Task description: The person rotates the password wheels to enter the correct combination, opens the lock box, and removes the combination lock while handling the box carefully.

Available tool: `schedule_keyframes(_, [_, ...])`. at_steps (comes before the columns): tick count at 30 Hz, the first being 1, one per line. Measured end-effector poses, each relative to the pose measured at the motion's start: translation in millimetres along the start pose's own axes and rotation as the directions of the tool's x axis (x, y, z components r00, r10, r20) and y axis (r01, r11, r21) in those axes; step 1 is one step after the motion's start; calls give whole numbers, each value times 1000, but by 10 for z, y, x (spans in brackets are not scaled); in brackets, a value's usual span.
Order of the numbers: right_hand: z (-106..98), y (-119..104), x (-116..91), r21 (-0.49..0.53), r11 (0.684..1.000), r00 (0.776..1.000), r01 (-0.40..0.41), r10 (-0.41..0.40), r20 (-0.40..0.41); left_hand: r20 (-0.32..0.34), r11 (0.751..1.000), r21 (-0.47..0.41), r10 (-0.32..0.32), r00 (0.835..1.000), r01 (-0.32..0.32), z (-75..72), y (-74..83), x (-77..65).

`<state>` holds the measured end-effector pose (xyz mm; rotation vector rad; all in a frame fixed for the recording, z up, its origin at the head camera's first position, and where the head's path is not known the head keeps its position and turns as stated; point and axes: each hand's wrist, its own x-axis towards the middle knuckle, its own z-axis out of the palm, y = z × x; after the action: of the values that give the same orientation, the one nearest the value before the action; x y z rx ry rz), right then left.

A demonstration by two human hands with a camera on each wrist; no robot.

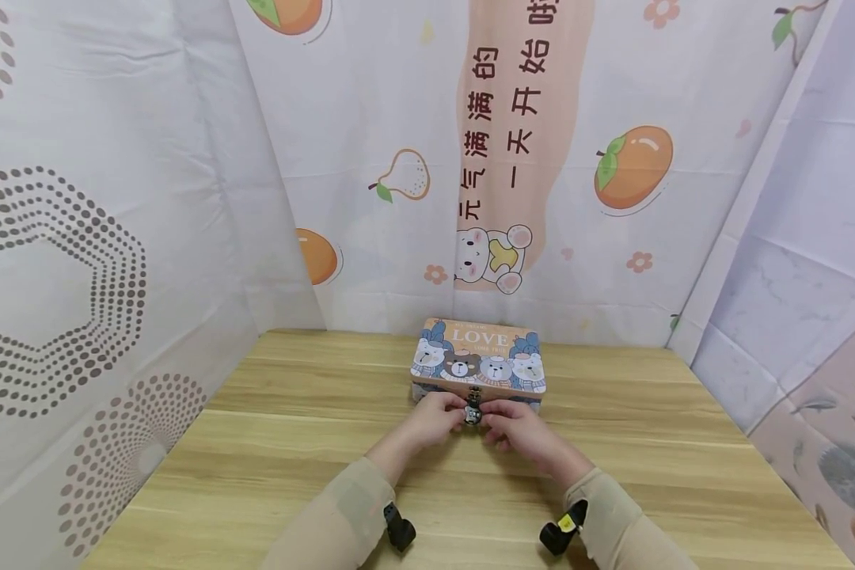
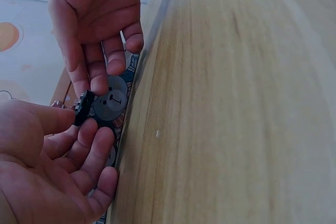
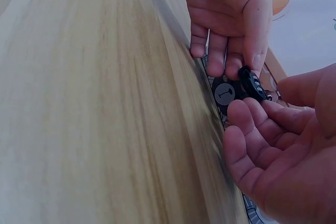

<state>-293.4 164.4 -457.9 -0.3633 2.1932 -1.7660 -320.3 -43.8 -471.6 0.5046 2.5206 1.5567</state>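
A small black combination padlock (image 1: 473,413) with number dials hangs at the front clasp of a tin box (image 1: 477,356) printed with bears and the word LOVE. The box lid is down. My left hand (image 1: 435,418) pinches the padlock (image 2: 84,107) between thumb and fingers from the left. From the other side, my right hand (image 1: 516,431) holds the padlock (image 3: 253,83) near its end by the clasp. In the right wrist view, the right thumb lies a little off the dials, close to the clasp. Both hands partly cover the box's front.
The box stands near the back edge of a wooden table (image 1: 313,443). White curtains (image 1: 385,95) with fruit prints hang behind, and patterned curtains (image 1: 185,261) close off both sides. Each sleeve cuff carries a black wrist camera (image 1: 399,529).
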Motion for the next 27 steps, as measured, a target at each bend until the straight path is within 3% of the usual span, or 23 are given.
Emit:
schedule_keyframes(6, [-5, -3, 0, 7, 1000, 1000, -6, 6, 1, 7, 999, -28, -45, 999, 46, -4, 14, -2])
schedule_keyframes(12, [-13, -35, -21, 12, 1000, 1000, 6, -6, 2, 15, 996, -69, -48, 999, 49, 17, -8, 23])
schedule_keyframes(21, [-39, 7, 16, 30, 1000, 1000, -6, 6, -11, -4, 997, -61, -54, 999, 54, 55, 39, 9])
schedule_keyframes(27, [-47, 54, 38, 91, 996, 999, -5, 2, 33, -15, 996, -53, -76, 997, 75, 66, 50, 0])
